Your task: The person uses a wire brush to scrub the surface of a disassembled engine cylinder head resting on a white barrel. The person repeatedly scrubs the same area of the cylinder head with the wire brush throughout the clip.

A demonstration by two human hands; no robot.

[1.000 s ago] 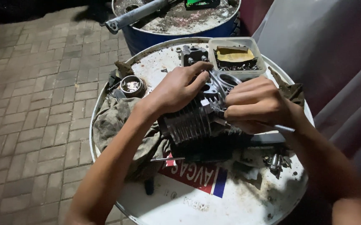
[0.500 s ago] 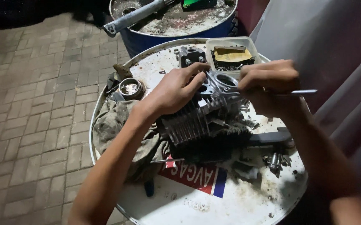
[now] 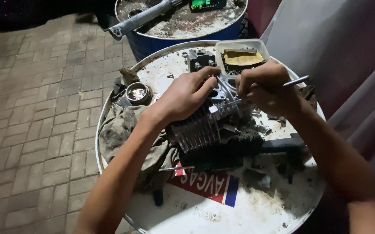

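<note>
Here, engine part: a finned metal cylinder block (image 3: 200, 130) lies on its side near the middle of the white drum top (image 3: 256, 212) that serves as the bench, directly under both hands.
Long axis: it runs from the fins at the lower left up to the open ports at the upper right, slanting away from the person.
Left hand: the left hand (image 3: 185, 97) lies palm down over the upper end of the block, fingers curled onto it and bracing it.
Right hand: the right hand (image 3: 265, 86) is clenched around a thin metal rod (image 3: 295, 81), whose free end sticks out to the right; the working end points down into the ports, but the tip is hidden.
Nearer hand: both touch or hover over the same upper end; the left covers more of the block.
Label: a flat sticker (image 3: 204, 188) with a red field, white letters and a blue stripe sits on the drum top just below the block, upside down to the person.
Tray: a pale plastic tray (image 3: 222, 47) with a yellowish scrap stands at the far edge.
Rag: a grimy cloth (image 3: 120, 130) lies left of the block, beside a small round metal cup (image 3: 138, 92).
Beyond: a blue drum (image 3: 174, 39) carries a grey tube (image 3: 142, 18).
</note>
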